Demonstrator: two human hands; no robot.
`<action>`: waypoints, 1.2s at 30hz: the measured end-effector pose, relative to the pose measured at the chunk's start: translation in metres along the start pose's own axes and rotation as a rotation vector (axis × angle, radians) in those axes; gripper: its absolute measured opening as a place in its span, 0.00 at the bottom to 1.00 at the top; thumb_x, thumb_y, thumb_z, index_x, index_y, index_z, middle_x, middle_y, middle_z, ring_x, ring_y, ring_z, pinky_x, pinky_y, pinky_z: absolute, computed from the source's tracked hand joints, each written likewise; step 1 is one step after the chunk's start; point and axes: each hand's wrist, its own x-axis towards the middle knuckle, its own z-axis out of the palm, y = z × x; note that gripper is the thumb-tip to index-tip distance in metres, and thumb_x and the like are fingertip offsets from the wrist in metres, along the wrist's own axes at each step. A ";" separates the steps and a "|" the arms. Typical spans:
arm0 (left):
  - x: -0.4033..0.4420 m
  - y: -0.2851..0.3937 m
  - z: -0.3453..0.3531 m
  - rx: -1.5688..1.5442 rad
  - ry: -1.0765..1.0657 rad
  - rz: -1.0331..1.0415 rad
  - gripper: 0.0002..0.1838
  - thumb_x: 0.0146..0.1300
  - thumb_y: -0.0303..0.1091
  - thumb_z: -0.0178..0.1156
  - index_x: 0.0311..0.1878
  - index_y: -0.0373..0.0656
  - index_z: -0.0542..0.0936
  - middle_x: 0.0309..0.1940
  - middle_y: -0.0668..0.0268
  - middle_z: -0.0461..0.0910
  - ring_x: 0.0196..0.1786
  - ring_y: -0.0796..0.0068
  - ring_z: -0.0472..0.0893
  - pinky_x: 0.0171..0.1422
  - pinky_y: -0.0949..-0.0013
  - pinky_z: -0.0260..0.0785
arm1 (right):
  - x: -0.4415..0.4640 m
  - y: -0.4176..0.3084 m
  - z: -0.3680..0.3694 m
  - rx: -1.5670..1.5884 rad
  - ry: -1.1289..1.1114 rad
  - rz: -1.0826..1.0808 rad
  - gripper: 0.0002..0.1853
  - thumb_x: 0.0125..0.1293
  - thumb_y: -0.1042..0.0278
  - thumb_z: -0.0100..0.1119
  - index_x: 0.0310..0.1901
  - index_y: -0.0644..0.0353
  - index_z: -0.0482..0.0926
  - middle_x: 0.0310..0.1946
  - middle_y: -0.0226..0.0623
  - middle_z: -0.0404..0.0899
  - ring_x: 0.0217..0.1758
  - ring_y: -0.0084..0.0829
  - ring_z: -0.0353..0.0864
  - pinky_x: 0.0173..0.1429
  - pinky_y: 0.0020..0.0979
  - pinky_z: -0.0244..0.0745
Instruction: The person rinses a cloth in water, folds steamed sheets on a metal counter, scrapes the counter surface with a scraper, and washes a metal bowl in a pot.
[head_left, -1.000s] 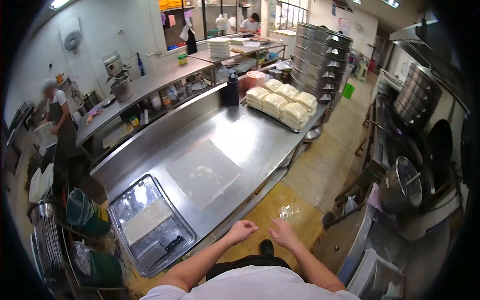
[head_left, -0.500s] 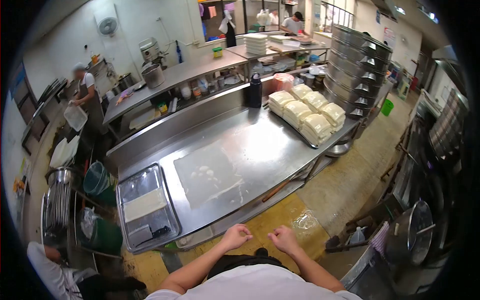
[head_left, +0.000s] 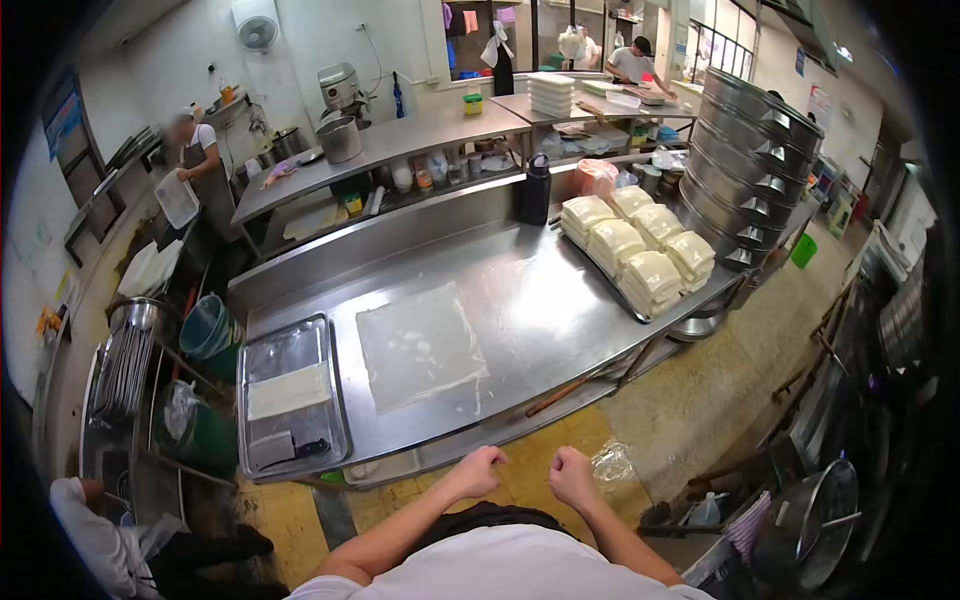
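My left hand (head_left: 478, 472) is curled closed in front of my waist, above the floor, with nothing visible in it. Level with it and a short gap apart, my right hand (head_left: 572, 477) is also closed into a loose fist, nothing showing from it. Neither touches the steel table (head_left: 450, 430) just beyond them. Across the table's middle lies a thin pale rectangular sheet (head_left: 400, 350), with whitish spots on it. A metal tray (head_left: 338, 385) at the left end holds a folded white slab (head_left: 288, 391) and a cleaver (head_left: 272, 449) with a dark handle.
Stacked cream-coloured squares (head_left: 648, 280) fill a tray at the right end, near tall steamer tiers (head_left: 745, 170) and a dark bottle (head_left: 537, 190). Bins (head_left: 207, 328) stand left. One person (head_left: 200, 160) holds a white container; others are at lower left and the back counter.
The view has shifted, so the table and tray sit slightly differently in frame. My hands have moved slightly apart and their fingers look more tightly curled.
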 end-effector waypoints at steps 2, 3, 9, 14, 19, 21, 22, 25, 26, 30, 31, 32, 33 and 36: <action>0.000 -0.017 0.019 0.158 0.104 0.232 0.19 0.56 0.35 0.75 0.49 0.39 0.83 0.37 0.57 0.87 0.43 0.60 0.86 0.50 0.61 0.78 | 0.002 0.003 0.002 -0.025 0.066 -0.112 0.05 0.55 0.75 0.63 0.32 0.63 0.76 0.31 0.47 0.79 0.35 0.49 0.80 0.40 0.43 0.75; 0.001 -0.010 0.015 0.125 0.014 0.128 0.20 0.56 0.36 0.75 0.51 0.40 0.83 0.40 0.57 0.87 0.46 0.59 0.86 0.52 0.61 0.78 | 0.004 0.003 0.001 -0.024 0.079 -0.145 0.05 0.55 0.75 0.63 0.31 0.63 0.76 0.31 0.47 0.79 0.35 0.48 0.80 0.40 0.43 0.75; 0.017 0.001 -0.006 -0.034 -0.410 -0.261 0.32 0.55 0.44 0.77 0.62 0.44 0.81 0.57 0.53 0.83 0.59 0.54 0.83 0.63 0.59 0.76 | 0.022 -0.014 -0.015 0.042 -0.218 0.211 0.12 0.55 0.74 0.63 0.42 0.64 0.83 0.37 0.49 0.80 0.42 0.49 0.81 0.48 0.45 0.78; 0.015 0.000 -0.009 0.110 -0.348 -0.099 0.36 0.55 0.49 0.76 0.66 0.46 0.79 0.62 0.50 0.80 0.65 0.50 0.79 0.69 0.57 0.72 | 0.024 0.006 0.010 -0.035 -0.232 0.102 0.17 0.56 0.71 0.66 0.49 0.62 0.84 0.44 0.50 0.82 0.49 0.50 0.82 0.55 0.44 0.78; 0.009 -0.028 -0.016 0.076 -0.264 -0.088 0.36 0.57 0.51 0.75 0.66 0.43 0.80 0.62 0.49 0.80 0.66 0.49 0.78 0.71 0.56 0.70 | 0.045 -0.021 0.014 -0.045 -0.316 0.129 0.21 0.57 0.66 0.69 0.52 0.64 0.83 0.52 0.53 0.80 0.60 0.53 0.78 0.67 0.46 0.73; 0.012 -0.031 -0.036 0.024 -0.230 -0.166 0.34 0.58 0.50 0.75 0.64 0.42 0.80 0.60 0.49 0.82 0.64 0.50 0.80 0.70 0.56 0.72 | 0.056 -0.020 0.026 -0.040 -0.323 0.104 0.22 0.58 0.63 0.71 0.52 0.64 0.83 0.52 0.53 0.80 0.60 0.53 0.78 0.67 0.46 0.74; 0.013 -0.034 -0.047 -0.019 -0.209 -0.228 0.33 0.59 0.50 0.74 0.63 0.41 0.81 0.58 0.49 0.83 0.62 0.50 0.81 0.68 0.56 0.73 | 0.062 -0.019 0.031 -0.038 -0.325 0.092 0.22 0.58 0.62 0.71 0.52 0.64 0.83 0.52 0.53 0.80 0.60 0.53 0.78 0.67 0.46 0.74; 0.020 -0.059 -0.084 -0.166 -0.071 -0.334 0.29 0.61 0.47 0.73 0.61 0.41 0.83 0.51 0.52 0.87 0.52 0.57 0.87 0.59 0.60 0.78 | 0.085 -0.020 0.047 -0.055 -0.322 0.072 0.21 0.59 0.62 0.71 0.52 0.65 0.83 0.53 0.53 0.80 0.60 0.53 0.78 0.66 0.46 0.74; 0.025 -0.076 -0.096 -0.196 -0.040 -0.359 0.28 0.61 0.47 0.73 0.60 0.41 0.83 0.51 0.53 0.87 0.51 0.59 0.87 0.58 0.61 0.78 | 0.093 -0.022 0.052 -0.071 -0.323 0.075 0.21 0.59 0.62 0.71 0.52 0.65 0.83 0.52 0.53 0.81 0.59 0.52 0.79 0.66 0.45 0.74; 0.068 -0.156 -0.173 -0.154 0.138 -0.403 0.22 0.62 0.46 0.73 0.52 0.41 0.86 0.46 0.56 0.89 0.47 0.63 0.88 0.54 0.62 0.79 | 0.129 -0.038 0.071 -0.093 -0.285 0.119 0.21 0.59 0.63 0.71 0.52 0.66 0.84 0.51 0.52 0.82 0.57 0.50 0.81 0.63 0.43 0.76; 0.082 -0.174 -0.197 -0.115 0.197 -0.427 0.20 0.61 0.46 0.73 0.50 0.42 0.87 0.44 0.56 0.89 0.46 0.62 0.88 0.54 0.61 0.79 | 0.139 -0.042 0.076 -0.090 -0.270 0.134 0.21 0.59 0.64 0.71 0.52 0.66 0.84 0.51 0.52 0.82 0.57 0.50 0.81 0.62 0.43 0.77; 0.096 -0.192 -0.222 -0.086 0.253 -0.438 0.19 0.61 0.46 0.73 0.47 0.43 0.88 0.42 0.55 0.89 0.45 0.60 0.88 0.53 0.60 0.79 | 0.149 -0.045 0.082 -0.097 -0.263 0.138 0.20 0.60 0.64 0.71 0.52 0.66 0.84 0.51 0.52 0.82 0.56 0.50 0.81 0.61 0.43 0.77; 0.110 -0.208 -0.247 -0.057 0.307 -0.451 0.17 0.61 0.46 0.73 0.45 0.43 0.89 0.41 0.54 0.89 0.44 0.58 0.88 0.53 0.59 0.79 | 0.158 -0.047 0.089 -0.104 -0.257 0.143 0.20 0.60 0.65 0.71 0.51 0.65 0.84 0.51 0.52 0.82 0.55 0.49 0.82 0.60 0.43 0.78; 0.152 -0.255 -0.310 0.074 0.472 -0.441 0.14 0.60 0.44 0.73 0.41 0.44 0.89 0.38 0.54 0.88 0.43 0.55 0.87 0.52 0.57 0.79 | 0.186 -0.069 0.104 -0.114 -0.276 0.198 0.19 0.60 0.65 0.70 0.51 0.65 0.83 0.52 0.53 0.81 0.55 0.51 0.81 0.62 0.44 0.77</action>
